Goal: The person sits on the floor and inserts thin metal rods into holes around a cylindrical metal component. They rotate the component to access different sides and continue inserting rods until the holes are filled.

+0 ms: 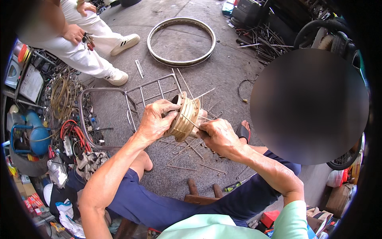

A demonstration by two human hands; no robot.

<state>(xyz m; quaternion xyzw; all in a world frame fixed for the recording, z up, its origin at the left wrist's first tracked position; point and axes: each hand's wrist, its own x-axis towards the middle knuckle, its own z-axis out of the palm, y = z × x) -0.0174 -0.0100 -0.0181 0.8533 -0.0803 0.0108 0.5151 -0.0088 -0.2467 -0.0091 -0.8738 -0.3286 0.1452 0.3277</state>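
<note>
At the centre of the view, grips a tan, spool-shaped wheel hub (187, 125) with the left hand (160, 115), clasping the left flange from the 9 o'clock side between thumb and fingers. With the right hand (219, 134), at the hub's 4 o'clock, pinches a thin spoke (190, 122) slanting across the hub's outer face toward the fingertips. Cannot tell how far the spoke runs behind those fingers.

Holds the hub tilted above the grey floor (232, 79), with more thin spokes jutting around it toward 12 and 1 o'clock. Below it, toward 6 o'clock, loose spokes (181, 167) scattered on the floor, some crossing one another.

Counting outward from the hub: at 12 o'clock, a bare round wheel rim (181, 63) lying flat, well apart. Toward 9 and 10 o'clock, a tubular metal rack (81, 115), near the left forearm. Farther off at 10 o'clock, a standing person in white trousers (83, 59). At 9 o'clock, near the left edge, a blue tank (38, 139) amid clutter. At 2 o'clock, a heap of thin metal rods (274, 46). At 5 o'clock, a green-handled tool (232, 187), near a wooden stool (201, 198) at 6 o'clock.
</note>
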